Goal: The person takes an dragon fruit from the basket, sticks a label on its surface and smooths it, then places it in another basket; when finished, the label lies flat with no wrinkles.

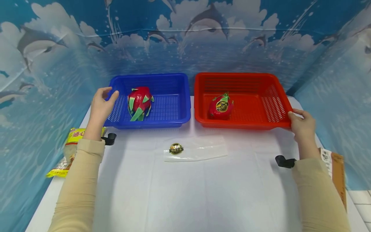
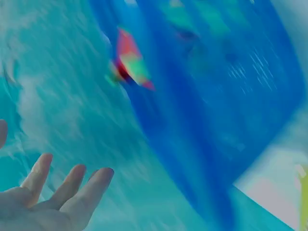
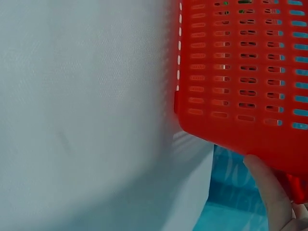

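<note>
My left hand (image 1: 99, 106) hovers by the left side of the blue basket (image 1: 171, 108), its fingers spread and loosely bent with nothing between them. In the left wrist view those fingers (image 2: 89, 197) stand apart from the blurred basket wall. A dragon fruit (image 1: 141, 98) with green scales lies inside the blue basket. On the right, my right hand (image 1: 302, 125) grips the front right corner of the red basket (image 1: 249, 104). The right wrist view shows the thumb (image 3: 267, 187) against the slotted red basket's corner. A smaller dragon fruit (image 1: 215, 111) with a black-and-gold sticker lies inside it.
A clear plastic strip (image 1: 205, 151) with a black-and-gold sticker (image 1: 175, 148) lies on the white table (image 1: 179, 193). A yellow snack bag (image 1: 76, 135) is by the left forearm. A brown cardboard piece (image 1: 337, 170) sits at the right edge. Dolphin-printed sheets (image 1: 162, 58) surround the table.
</note>
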Action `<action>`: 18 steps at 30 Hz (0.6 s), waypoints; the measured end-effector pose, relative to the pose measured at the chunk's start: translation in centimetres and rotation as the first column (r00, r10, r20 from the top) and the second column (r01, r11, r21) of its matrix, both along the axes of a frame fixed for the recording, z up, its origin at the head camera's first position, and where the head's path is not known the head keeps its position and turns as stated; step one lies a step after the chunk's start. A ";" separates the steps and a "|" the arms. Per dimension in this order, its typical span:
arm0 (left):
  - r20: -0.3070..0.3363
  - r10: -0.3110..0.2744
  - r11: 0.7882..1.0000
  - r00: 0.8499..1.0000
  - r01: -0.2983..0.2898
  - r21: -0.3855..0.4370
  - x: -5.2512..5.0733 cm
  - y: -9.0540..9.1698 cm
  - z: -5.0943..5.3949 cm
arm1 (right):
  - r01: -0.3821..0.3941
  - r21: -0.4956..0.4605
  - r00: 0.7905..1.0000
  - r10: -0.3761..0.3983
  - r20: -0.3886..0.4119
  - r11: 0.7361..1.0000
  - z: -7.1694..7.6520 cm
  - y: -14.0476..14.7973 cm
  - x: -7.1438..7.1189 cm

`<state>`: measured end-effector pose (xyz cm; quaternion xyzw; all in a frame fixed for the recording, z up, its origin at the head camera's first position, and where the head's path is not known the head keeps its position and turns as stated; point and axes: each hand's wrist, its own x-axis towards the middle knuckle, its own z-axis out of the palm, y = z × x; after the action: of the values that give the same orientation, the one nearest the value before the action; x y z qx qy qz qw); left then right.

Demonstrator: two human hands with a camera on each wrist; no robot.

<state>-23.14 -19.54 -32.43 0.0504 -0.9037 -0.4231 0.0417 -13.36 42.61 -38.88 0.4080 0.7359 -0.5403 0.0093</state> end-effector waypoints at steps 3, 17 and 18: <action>0.079 0.050 0.998 0.996 -0.048 -0.030 -0.4 -2.5 -1.1 | 0.012 -0.020 1.000 -0.012 -0.013 1.000 0.0 0.1 -0.2; 0.289 0.095 0.995 0.953 -0.083 -0.056 -0.9 -5.4 -5.1 | 0.040 -0.051 0.999 -0.040 -0.007 0.998 0.1 0.6 -0.9; 0.291 0.103 0.994 0.951 -0.091 -0.054 -0.9 -5.4 -5.2 | 0.040 -0.051 0.999 -0.040 -0.004 0.998 0.1 0.6 -1.0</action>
<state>-24.06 -24.98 -37.59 0.1561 -0.9046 -0.3903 -0.0711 -14.31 43.17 -38.80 0.4207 0.7138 -0.5599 0.0069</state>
